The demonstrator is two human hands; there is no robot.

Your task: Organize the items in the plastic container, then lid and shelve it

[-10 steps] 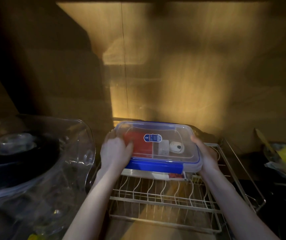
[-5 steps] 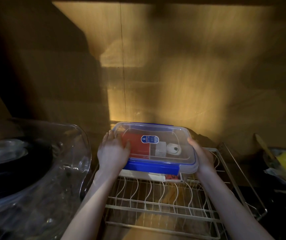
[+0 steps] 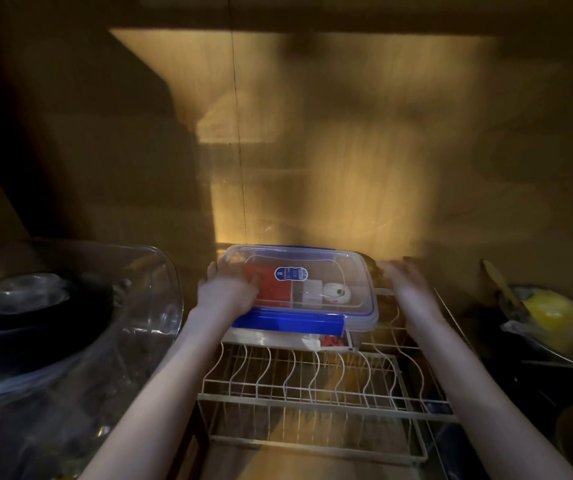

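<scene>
The clear plastic container [image 3: 354,271] with a blue-rimmed lid and blue front clip sits at the back of a white wire dish rack [image 3: 299,386]. A red box, a white block and a small round white object show through the lid. My left hand [image 3: 228,289] rests on the container's left end, fingers spread over the lid edge. My right hand [image 3: 408,282] is blurred, fingers straight, a little to the right of the container and apart from it.
A big clear plastic tub [image 3: 70,327] holding dark pans stands at the left. At the right lies a bowl [image 3: 555,323] with something yellow and a wooden utensil. A wooden wall rises close behind the rack. The light is dim.
The container has slid back against the wall on the rack. My right hand has come off its right end and moved outward; the left hand stays on it.
</scene>
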